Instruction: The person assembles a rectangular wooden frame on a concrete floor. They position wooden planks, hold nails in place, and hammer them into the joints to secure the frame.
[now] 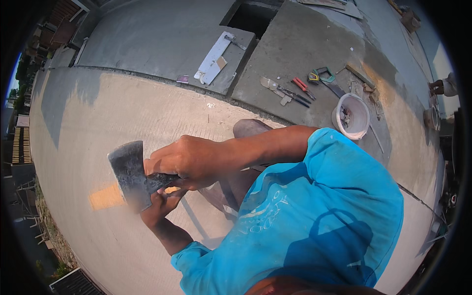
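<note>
My right hand [184, 157] is closed around a hatchet, its wide dark metal blade [130, 172] pointing to the left. The fingers hide most of its handle. Just below, my left hand [162, 202] is closed by the lower corner of the blade, on a pale piece of wood [105, 197]. The wood passes behind the blade and sticks out to the left; a bit of it also shows between my hands. Whether the blade touches the wood, I cannot tell.
Beyond my right arm stands a white bucket [353, 117] with small things inside. Near it lie red-handled pliers [302, 86], a tape measure [313, 76], a green-handled saw [325, 74] and scrap timber [360, 76]. Farther off are a white board [214, 59], a square floor opening [251, 20] and another person [446, 86].
</note>
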{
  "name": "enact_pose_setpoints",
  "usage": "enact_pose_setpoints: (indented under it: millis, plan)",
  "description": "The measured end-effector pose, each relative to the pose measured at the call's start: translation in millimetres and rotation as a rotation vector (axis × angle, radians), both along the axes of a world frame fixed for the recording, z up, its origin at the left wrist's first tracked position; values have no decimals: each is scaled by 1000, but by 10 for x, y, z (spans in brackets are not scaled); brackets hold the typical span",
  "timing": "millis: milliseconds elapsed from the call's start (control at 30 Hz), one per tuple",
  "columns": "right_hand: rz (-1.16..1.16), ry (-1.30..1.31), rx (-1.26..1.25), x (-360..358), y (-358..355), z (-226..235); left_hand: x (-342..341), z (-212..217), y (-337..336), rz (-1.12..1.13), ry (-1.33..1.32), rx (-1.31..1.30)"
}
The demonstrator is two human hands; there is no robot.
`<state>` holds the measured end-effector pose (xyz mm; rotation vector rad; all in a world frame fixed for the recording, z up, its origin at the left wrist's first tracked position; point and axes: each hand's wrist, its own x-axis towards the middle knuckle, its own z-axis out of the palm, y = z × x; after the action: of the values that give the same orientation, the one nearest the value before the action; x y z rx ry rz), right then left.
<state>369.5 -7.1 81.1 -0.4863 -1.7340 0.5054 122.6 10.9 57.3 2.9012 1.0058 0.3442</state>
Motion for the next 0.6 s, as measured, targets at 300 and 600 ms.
enact_pose_setpoints:
  millis: [300, 600]
  plan:
    - [-41, -3, 1, -84, -122, -93, -332, -291, -47, 175, -134, -105]
    - [-18, -236, -59, -388, 232, 19, -174, -210, 261, 41, -130, 66]
